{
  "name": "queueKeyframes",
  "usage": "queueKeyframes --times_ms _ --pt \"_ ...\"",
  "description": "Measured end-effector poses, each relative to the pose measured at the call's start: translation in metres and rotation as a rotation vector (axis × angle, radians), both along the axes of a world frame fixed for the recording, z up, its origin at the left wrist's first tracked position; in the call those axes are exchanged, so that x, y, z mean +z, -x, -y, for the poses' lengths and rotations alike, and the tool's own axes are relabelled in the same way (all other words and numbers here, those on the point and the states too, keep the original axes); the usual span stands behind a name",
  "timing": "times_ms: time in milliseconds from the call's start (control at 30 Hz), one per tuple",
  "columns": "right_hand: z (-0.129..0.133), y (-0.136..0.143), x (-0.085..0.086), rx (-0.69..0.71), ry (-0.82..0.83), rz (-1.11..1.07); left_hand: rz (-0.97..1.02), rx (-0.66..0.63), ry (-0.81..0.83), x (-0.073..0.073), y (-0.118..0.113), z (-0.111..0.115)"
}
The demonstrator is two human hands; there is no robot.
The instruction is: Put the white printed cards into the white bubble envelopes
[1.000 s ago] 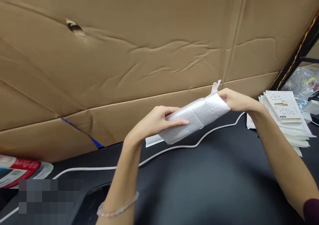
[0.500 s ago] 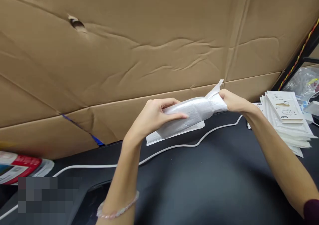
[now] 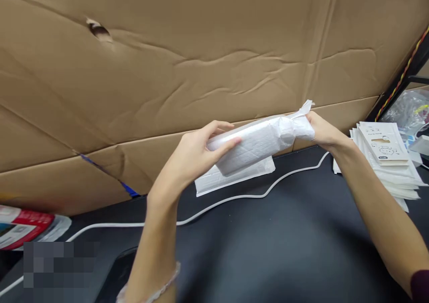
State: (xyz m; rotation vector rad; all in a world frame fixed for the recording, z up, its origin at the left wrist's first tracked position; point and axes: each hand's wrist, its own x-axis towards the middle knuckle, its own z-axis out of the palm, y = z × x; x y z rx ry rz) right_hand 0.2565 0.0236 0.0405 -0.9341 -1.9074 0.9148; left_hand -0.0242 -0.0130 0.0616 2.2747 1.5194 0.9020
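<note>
Near, the dark desk (image 3: 268, 249) fills the foreground; a dark flat device (image 3: 117, 274) lies at left, beside the left forearm with its bracelet (image 3: 167, 289). A white cable (image 3: 246, 196) curves across the desk, passing on the near side of the hands. Beyond it lies a flat white envelope (image 3: 241, 172). The white packet (image 3: 258, 142) is held above the envelope, its long axis running from near left to far right. The left hand (image 3: 187, 155) is clamped on the packet's left end, thumb on the near face; the bulk extends rightward from this grip. The right hand (image 3: 323, 131) meets the narrower, crumpled right end; its fingertips are hidden, so whether they pinch cannot be told. The left hand is nearer the bulk. At right, a small printed box (image 3: 385, 144) tops the envelope stack (image 3: 402, 173). Far, a creased cardboard wall (image 3: 201, 39) backs the desk.
</note>
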Motion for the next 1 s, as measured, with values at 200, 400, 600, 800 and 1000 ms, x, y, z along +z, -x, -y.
queueKeyframes --times_ms 200,400,600,800,1000 --pt "-0.011 -0.014 -0.006 -0.138 0.118 -0.156 0.356 0.032 0.131 -0.007 0.004 -0.01" --pt "-0.011 -0.005 -0.014 -0.021 0.145 -0.129 0.574 0.001 0.032 -0.009 -0.001 -0.009" --pt "-0.01 -0.007 -0.012 -0.063 0.121 -0.236 0.736 0.04 -0.019 -0.011 -0.005 -0.01" --pt "-0.004 -0.026 0.005 -0.248 0.233 -0.35 0.837 0.108 -0.067 -0.009 -0.003 -0.009" --pt "-0.009 -0.04 0.014 -0.467 0.13 -0.596 0.854 0.097 -0.097 -0.011 0.003 -0.009"
